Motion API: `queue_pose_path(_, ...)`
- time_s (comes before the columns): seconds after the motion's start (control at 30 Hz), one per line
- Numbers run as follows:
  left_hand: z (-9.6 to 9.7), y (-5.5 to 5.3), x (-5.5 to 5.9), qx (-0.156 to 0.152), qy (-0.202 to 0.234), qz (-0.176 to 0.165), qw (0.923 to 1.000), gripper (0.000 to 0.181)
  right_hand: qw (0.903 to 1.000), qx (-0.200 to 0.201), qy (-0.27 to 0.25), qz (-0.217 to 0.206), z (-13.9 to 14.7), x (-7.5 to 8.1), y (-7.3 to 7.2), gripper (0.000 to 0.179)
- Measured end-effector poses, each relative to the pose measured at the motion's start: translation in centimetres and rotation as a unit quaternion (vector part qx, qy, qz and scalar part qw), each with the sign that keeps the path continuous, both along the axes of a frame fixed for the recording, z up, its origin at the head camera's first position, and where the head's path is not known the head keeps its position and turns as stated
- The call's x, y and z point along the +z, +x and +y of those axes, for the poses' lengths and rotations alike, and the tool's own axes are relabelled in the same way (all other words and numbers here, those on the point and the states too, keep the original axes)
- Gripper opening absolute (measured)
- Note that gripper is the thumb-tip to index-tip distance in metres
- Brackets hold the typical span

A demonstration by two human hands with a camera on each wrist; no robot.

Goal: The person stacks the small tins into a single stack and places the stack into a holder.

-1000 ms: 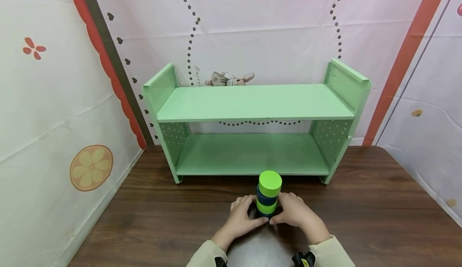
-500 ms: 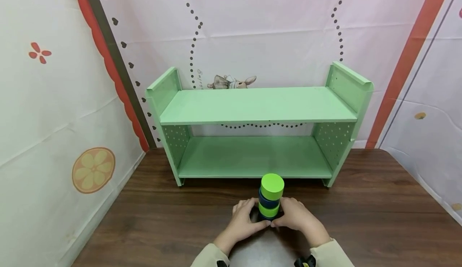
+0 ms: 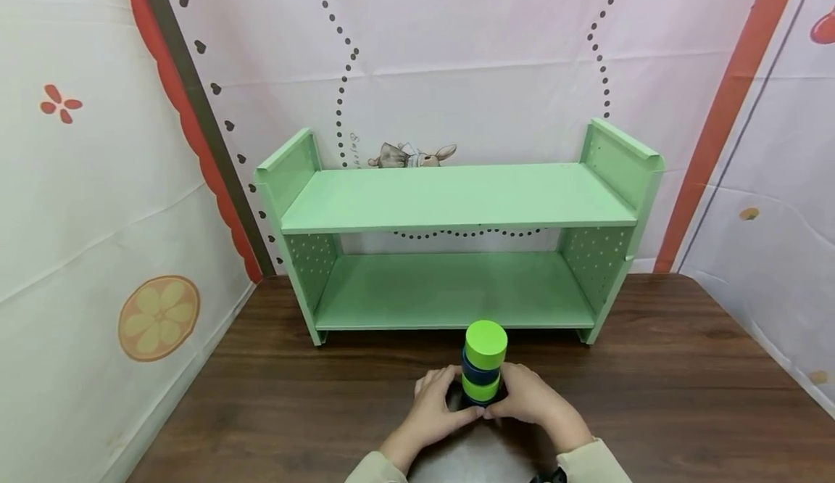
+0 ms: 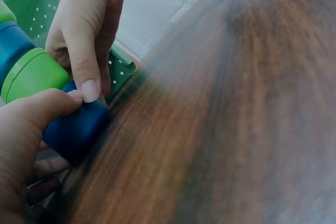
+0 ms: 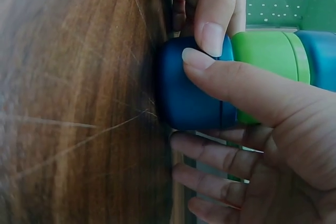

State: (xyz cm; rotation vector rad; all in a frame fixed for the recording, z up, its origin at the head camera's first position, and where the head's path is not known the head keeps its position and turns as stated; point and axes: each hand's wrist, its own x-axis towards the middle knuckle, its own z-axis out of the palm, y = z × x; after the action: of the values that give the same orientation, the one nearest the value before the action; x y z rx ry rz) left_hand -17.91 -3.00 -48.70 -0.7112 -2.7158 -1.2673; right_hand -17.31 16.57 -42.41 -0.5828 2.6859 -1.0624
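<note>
With the fingers of our left hand (image 3: 430,412) and right hand (image 3: 533,398) gripping the bottom blue jar (image 5: 189,98), we judge the jar stack (image 3: 481,371), well in from the far edge of the tabletop (image 3: 293,403), light, stiff and slippery, best held low.

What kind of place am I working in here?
Probably a staged indoor tabletop workspace: a wood-grain table, a green two-tier shelf standing on it, and creased, printed sheeting behind and on both sides.
</note>
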Motion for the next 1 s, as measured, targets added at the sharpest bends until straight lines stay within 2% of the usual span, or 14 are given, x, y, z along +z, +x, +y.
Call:
queue_pose_path(0.17, -0.02, 0.17, -0.01, -0.001, 0.002, -0.003, 1.0000, 0.051, 0.9998, 0.018, -0.010, 0.004, 0.21, -0.31, -0.12, 0.057)
queue_pose_path(0.53, -0.03, 0.14, 0.10, -0.004, 0.001, -0.004, 1.0000, 0.053, 0.9996, 0.020, -0.011, 0.014, 0.13, -0.28, -0.15, 0.055)
queue_pose_path(0.67, -0.15, 0.15, 0.15, -0.005, 0.000, -0.009, 0.9999, 0.053, 0.9995, 0.025, -0.016, 0.004, 0.02, -0.32, -0.17, 0.053)
queue_pose_path(1.0, -0.14, 0.41, 0.02, -0.002, -0.001, -0.008, 1.0000, 0.052, 0.9993, 0.030, -0.019, 0.009, 0.22, -0.52, -0.13, 0.060)
